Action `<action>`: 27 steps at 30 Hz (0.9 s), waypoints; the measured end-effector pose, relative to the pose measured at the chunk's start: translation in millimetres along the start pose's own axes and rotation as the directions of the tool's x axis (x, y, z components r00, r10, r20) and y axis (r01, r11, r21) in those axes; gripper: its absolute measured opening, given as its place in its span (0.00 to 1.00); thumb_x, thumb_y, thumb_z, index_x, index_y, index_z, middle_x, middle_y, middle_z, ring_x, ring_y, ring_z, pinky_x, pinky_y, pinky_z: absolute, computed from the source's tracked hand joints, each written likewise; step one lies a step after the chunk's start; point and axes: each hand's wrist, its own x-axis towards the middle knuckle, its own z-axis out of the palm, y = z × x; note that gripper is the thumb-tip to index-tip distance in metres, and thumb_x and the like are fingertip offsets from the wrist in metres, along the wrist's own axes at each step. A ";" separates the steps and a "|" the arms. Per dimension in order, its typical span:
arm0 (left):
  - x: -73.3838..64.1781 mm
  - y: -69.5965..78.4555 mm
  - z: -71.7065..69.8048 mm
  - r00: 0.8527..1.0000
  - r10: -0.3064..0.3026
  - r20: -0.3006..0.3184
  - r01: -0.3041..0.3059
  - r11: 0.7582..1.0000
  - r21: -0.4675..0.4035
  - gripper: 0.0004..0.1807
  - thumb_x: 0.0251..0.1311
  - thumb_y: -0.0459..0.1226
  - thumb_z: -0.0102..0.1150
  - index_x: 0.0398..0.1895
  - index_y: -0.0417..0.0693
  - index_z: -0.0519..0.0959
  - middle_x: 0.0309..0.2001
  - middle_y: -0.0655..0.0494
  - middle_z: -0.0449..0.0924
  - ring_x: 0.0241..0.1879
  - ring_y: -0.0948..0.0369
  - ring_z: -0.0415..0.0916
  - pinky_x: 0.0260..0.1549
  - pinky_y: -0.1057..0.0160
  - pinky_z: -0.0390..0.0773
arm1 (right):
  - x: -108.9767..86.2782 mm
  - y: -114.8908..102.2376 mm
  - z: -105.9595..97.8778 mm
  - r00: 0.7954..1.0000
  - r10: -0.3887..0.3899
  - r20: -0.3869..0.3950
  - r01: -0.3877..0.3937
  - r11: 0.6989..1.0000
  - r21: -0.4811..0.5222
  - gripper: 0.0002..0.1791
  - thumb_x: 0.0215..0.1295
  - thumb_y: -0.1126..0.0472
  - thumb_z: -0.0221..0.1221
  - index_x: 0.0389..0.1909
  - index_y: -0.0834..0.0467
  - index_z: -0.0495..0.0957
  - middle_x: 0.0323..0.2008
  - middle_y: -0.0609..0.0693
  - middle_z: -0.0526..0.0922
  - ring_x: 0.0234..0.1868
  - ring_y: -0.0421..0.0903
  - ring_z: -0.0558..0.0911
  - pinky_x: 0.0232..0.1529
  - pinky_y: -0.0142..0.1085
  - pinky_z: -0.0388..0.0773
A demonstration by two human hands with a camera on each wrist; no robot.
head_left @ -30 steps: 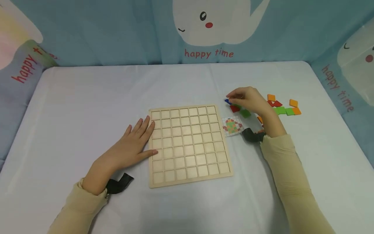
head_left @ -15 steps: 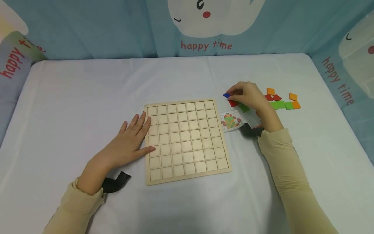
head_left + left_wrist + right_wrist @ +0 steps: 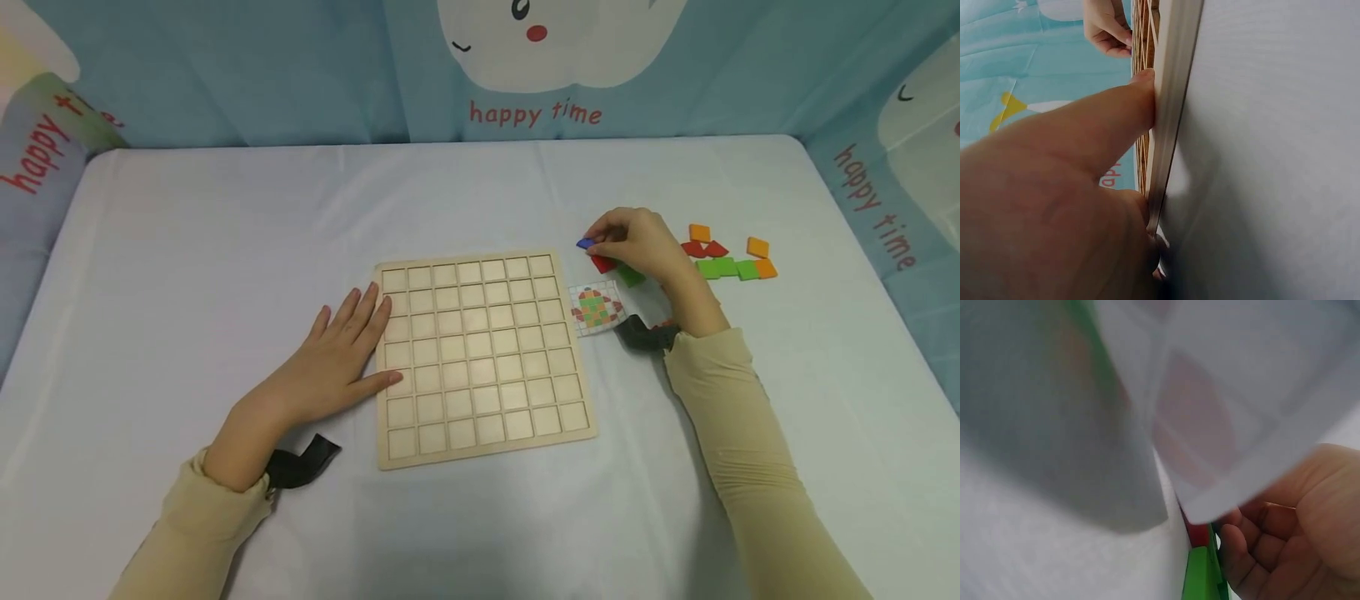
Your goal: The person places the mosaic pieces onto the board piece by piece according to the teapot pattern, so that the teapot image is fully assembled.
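Note:
A square wooden grid board (image 3: 480, 346) lies on the white table. My left hand (image 3: 322, 371) rests at its left edge, fingers spread and straight, with the thumb (image 3: 1119, 103) over the rim in the left wrist view. Beyond the board's upper right corner, my right hand (image 3: 637, 243) pinches a small blue tile (image 3: 585, 243) between thumb and fingers. Just under that hand are a red tile (image 3: 603, 263) and a green tile (image 3: 631, 276). In the right wrist view the blue tile is hidden; a green tile (image 3: 1196, 575) shows beside the fingers.
A small pattern card (image 3: 596, 307) with a coloured grid picture lies against the board's right edge; it fills much of the right wrist view. Further right lie several orange, red and green tiles (image 3: 724, 266), some partly behind the right wrist. A printed curtain (image 3: 262, 75) hangs behind the table.
The right thumb and fingers have closed on the blue tile and tilted it slightly. The left hand stays at the board's edge. The head view has shifted a little.

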 end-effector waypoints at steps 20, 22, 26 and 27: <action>-0.6 0.2 -1.4 1.000 -0.017 0.012 0.017 1.000 -0.002 0.46 0.68 0.54 0.46 0.75 0.42 0.34 0.74 0.45 0.22 0.72 0.48 0.22 0.64 0.39 0.31 | -5.0 -4.8 -7.6 0.999 0.050 -0.015 -0.049 0.997 0.064 0.10 0.60 0.61 0.64 0.38 0.64 0.83 0.36 0.55 0.83 0.33 0.42 0.75 0.32 0.27 0.70; -0.7 0.4 -1.8 1.000 -0.018 0.012 0.018 1.000 -0.004 0.46 0.68 0.54 0.46 0.75 0.42 0.34 0.74 0.45 0.23 0.72 0.48 0.22 0.64 0.39 0.31 | -5.5 -5.9 -9.6 0.998 0.065 -0.023 -0.063 0.994 0.088 0.11 0.60 0.60 0.64 0.39 0.64 0.83 0.36 0.53 0.83 0.33 0.41 0.76 0.33 0.27 0.71; -0.7 0.3 -1.7 1.000 -0.018 0.013 0.018 1.000 -0.004 0.46 0.68 0.55 0.45 0.75 0.43 0.34 0.74 0.45 0.23 0.72 0.48 0.21 0.64 0.39 0.31 | -6.9 -8.7 -12.6 0.997 0.074 -0.035 -0.068 0.987 0.143 0.13 0.59 0.60 0.65 0.39 0.65 0.83 0.35 0.49 0.84 0.33 0.40 0.77 0.35 0.27 0.71; -0.6 0.2 -1.7 1.000 -0.017 0.013 0.017 1.000 -0.004 0.46 0.68 0.55 0.45 0.75 0.43 0.34 0.74 0.46 0.22 0.72 0.48 0.21 0.64 0.39 0.31 | -7.0 -9.3 -12.8 0.997 0.069 -0.038 -0.062 0.986 0.156 0.13 0.59 0.61 0.65 0.39 0.66 0.83 0.34 0.49 0.84 0.32 0.40 0.78 0.35 0.27 0.72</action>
